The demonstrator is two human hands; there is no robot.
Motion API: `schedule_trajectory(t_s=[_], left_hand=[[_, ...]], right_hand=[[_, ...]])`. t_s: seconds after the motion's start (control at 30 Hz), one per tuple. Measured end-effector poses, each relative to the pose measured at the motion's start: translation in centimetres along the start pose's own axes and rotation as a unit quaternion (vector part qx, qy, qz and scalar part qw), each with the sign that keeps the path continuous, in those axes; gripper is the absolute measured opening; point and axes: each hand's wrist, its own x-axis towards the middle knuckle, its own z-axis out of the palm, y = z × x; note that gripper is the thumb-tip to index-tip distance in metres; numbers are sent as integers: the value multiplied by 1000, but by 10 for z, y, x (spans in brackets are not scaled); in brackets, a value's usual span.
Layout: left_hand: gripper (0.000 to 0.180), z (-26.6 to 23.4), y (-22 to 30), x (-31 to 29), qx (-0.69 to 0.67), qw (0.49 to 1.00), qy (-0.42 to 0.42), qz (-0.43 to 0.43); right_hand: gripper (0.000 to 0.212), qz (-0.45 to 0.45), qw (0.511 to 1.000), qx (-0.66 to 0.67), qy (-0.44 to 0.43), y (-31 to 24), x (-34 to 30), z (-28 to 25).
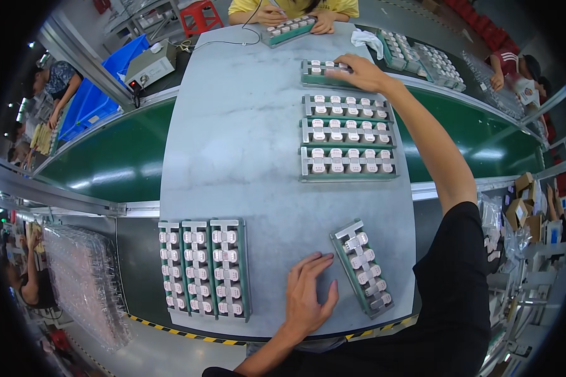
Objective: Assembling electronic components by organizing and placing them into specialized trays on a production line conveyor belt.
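My right hand reaches far across the table and grips the right part of a narrow green tray with white block-like parts in it. Its fingers lie at the tray's far edge and the thumb at the near side. Just nearer, three similar trays with a metal strip along each lie stacked front to back, the nearest tray among them. My left hand is open and empty by the table's near edge, fingers loosely bent. To its right, apart from it, a filled tray lies at a slant.
Three more filled trays stand side by side at the near left, the rightmost tray among them. Across the table a person in a yellow top works on another tray. A green conveyor belt runs beneath the table.
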Motion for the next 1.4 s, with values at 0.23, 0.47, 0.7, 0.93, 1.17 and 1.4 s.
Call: schedule_trajectory(t_s=[0.23,0.47,0.7,0.93,1.17,1.4], left_hand=[[42,-1,1,-3,-12,1000,19,14],[42,9,-3,-7,-6,997,37,61],[34,24,-25,-12,-14,998,17,51],[31,-6,-19,-14,-62,995,53,61],[34,-74,1,-38,-56,991,69,100],[32,-142,-4,-90,-24,989,119,85]], right_hand=[[82,35,995,84,-34,-21,-22,9],[85,17,989,-46,142,-46,-75,-1],[92,127,965,82,215,-174,-288,30],[96,252,944,3,213,-279,-447,78],[82,278,910,38,304,-296,-425,108],[68,274,796,55,538,-337,-503,73]])
